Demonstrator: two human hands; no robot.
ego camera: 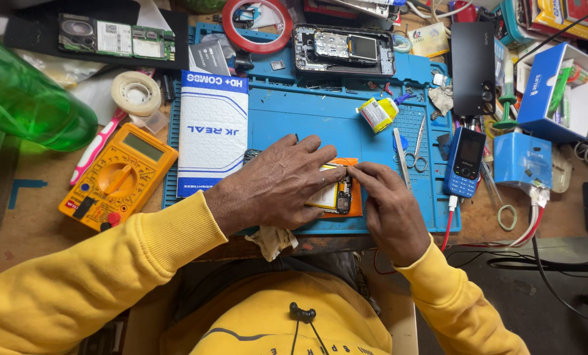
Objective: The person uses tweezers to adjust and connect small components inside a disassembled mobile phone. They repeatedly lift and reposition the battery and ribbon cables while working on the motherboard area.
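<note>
An opened orange-backed phone [341,194] lies on the blue repair mat [320,118], its battery and inner parts showing. My left hand [277,184] lies flat over the phone's left part, fingers pressing down on it. My right hand [389,207] is at the phone's right edge, fingertips pinched on its upper right corner next to my left fingertips. Both arms wear yellow sleeves. Most of the phone is hidden under my left hand.
A white and blue packet [212,135] and an orange multimeter [118,176] lie left. A second opened phone [344,50], glue bottle [379,112], scissors [415,146], tweezers [400,154], blue keypad phone [465,162], tape rolls [136,93], a green bottle [24,98] and a blue box [557,92] crowd the desk.
</note>
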